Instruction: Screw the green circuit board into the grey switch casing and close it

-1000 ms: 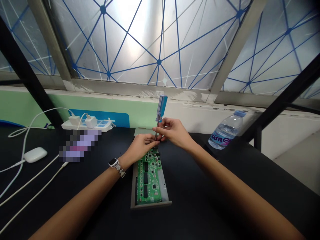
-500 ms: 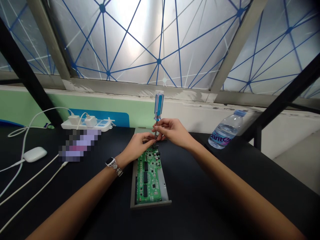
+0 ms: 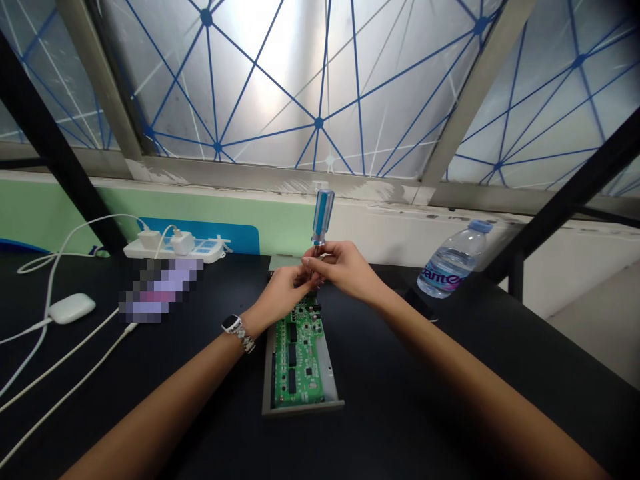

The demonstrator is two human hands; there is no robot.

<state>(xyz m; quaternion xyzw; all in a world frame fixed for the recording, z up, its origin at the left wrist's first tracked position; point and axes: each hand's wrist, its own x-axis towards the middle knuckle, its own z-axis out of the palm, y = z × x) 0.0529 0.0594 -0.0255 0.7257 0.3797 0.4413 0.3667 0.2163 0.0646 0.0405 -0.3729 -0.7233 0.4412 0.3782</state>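
Note:
A screwdriver [image 3: 323, 217] with a blue and clear handle stands nearly upright, tilted a little to the right, over the far end of a green circuit board [image 3: 303, 363]. My right hand [image 3: 345, 267] is closed on its metal shaft just below the handle. My left hand [image 3: 286, 293] has its fingers pinched together beside the lower shaft, touching my right fingertips; what they hold is hidden. The board lies in a grey metal tray [image 3: 305, 410] on the black table. The screwdriver's tip is hidden behind the fingers.
At the left are a white power strip [image 3: 207, 251] with chargers, a blurred-out phone [image 3: 160, 293], white cables and a white earphone case [image 3: 73, 308]. A water bottle [image 3: 450, 263] stands tilted at the right, with a dark flat object [image 3: 421, 305] beside it.
The screwdriver has sunk slightly, shifted right and tilted. My left hand has moved a little right and its fingers have closed in against my right fingertips.

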